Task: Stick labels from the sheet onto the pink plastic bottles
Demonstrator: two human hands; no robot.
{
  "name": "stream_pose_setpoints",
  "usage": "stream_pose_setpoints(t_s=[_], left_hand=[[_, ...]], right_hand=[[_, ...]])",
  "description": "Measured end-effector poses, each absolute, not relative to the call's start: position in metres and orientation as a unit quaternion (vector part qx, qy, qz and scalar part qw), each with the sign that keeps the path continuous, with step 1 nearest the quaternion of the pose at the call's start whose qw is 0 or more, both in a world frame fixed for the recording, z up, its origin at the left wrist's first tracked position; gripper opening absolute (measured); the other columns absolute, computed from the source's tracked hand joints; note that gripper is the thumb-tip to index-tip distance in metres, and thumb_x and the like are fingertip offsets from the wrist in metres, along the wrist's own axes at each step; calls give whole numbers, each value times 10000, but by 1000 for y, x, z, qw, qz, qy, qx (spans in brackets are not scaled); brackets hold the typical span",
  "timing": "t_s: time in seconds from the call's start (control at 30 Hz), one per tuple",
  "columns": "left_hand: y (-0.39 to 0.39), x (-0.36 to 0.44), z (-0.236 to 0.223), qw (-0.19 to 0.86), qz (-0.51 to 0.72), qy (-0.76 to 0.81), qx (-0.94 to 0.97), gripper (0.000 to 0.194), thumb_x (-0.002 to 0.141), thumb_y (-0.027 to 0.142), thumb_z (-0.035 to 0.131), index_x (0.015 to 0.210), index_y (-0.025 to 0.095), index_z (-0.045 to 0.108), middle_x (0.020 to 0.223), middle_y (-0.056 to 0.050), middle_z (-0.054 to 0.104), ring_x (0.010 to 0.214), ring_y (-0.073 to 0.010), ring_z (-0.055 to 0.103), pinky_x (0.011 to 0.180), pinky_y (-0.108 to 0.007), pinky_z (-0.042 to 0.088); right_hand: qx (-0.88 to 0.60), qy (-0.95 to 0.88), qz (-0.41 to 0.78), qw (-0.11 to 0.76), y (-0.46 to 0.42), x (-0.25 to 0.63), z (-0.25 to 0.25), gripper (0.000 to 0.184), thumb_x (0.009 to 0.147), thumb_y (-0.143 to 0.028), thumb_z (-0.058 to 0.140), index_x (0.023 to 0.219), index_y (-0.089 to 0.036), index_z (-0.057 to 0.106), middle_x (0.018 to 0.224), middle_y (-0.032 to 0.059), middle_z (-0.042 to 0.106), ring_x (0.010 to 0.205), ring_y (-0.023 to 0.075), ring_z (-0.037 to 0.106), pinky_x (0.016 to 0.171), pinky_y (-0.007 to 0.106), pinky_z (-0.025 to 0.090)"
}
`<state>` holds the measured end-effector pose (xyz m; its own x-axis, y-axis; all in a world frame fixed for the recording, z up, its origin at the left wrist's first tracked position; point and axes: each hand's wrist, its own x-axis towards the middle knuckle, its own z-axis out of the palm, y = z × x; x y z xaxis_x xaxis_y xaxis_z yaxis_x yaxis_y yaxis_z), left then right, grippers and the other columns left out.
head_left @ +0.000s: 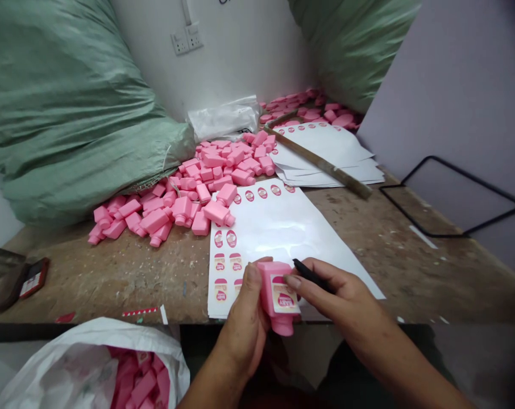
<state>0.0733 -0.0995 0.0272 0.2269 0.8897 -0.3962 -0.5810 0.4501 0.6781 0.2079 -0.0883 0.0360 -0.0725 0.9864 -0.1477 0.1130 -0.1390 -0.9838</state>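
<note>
My left hand (pixel 246 318) is wrapped round a pink plastic bottle (pixel 266 289), tilted with its neck toward me at the table's front edge. On the bottle's face lies a printed label (pixel 285 295) reading "BABY". My right hand (pixel 338 289) grips a slim black tool (pixel 312 276), whose exact kind I cannot make out, and its thumb touches the label. Under and beyond my hands is a white sticker sheet (pixel 278 227) with small printed labels along its left and far edges.
Loose pink bottles (pixel 215 170) are heaped behind the sheet, beside a large green sack (pixel 70 125). More sticker sheets (pixel 325 150) lie under a wooden stick (pixel 325 165). A black wire frame (pixel 436 234) leans right. Below left, a white bag (pixel 95 335) holds pink bottles.
</note>
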Motion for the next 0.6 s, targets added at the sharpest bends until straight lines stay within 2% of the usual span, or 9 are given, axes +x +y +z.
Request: stream_pose_setpoints(t_s=[0.17,0.27,0.33,0.4,0.47,0.53,0.6], left_hand=[[-101,72,28,750,479,392,233,449,878,550,482,1123,183,565,1112,-98,639,998,-226,604,821,-342,484],[-102,71,30,741,457,403,282,391,806,430,655,1117,213,557,1040,-49,632,976,-194,589,837,-302,451],[-104,69,30,743,450,395,299,410,776,324,704,1142,225,548,1028,-33,618,972,-175,578,855,-288,438],[-106,67,30,748,457,375,301,371,795,281,680,1138,219,552,1025,-31,603,954,-153,571,856,-276,439],[-107,66,30,756,449,372,297,343,810,265,659,1131,213,550,1003,-29,589,887,-129,571,801,-260,462],[-108,68,30,768,426,383,287,419,776,245,684,1161,216,520,979,-34,582,835,-132,587,717,-250,484],[-107,69,30,776,404,398,277,578,709,212,729,1218,230,458,1011,-58,597,849,-169,624,667,-252,496]], right_hand=[[-545,-526,501,419,-88,207,34,276,751,-461,627,649,-207,591,614,-19,527,587,142,488,523,245,420],[-547,-547,471,423,-90,206,33,286,767,-461,599,630,-212,563,590,-23,515,567,139,487,503,241,418],[-559,-573,434,412,-92,207,33,292,785,-462,579,627,-218,557,587,-18,540,565,145,505,506,246,421],[-589,-586,379,408,-95,208,32,254,777,-476,589,709,-230,591,607,-10,582,575,162,540,512,259,428],[-615,-577,347,410,-95,210,30,282,750,-491,619,890,-247,615,599,-17,596,568,179,571,509,271,436],[-615,-561,362,418,-92,212,28,362,743,-494,629,1009,-250,597,603,-24,606,571,186,598,516,276,452],[-595,-555,391,429,-88,214,26,338,759,-486,623,997,-246,605,681,-9,649,630,189,627,565,282,480]])
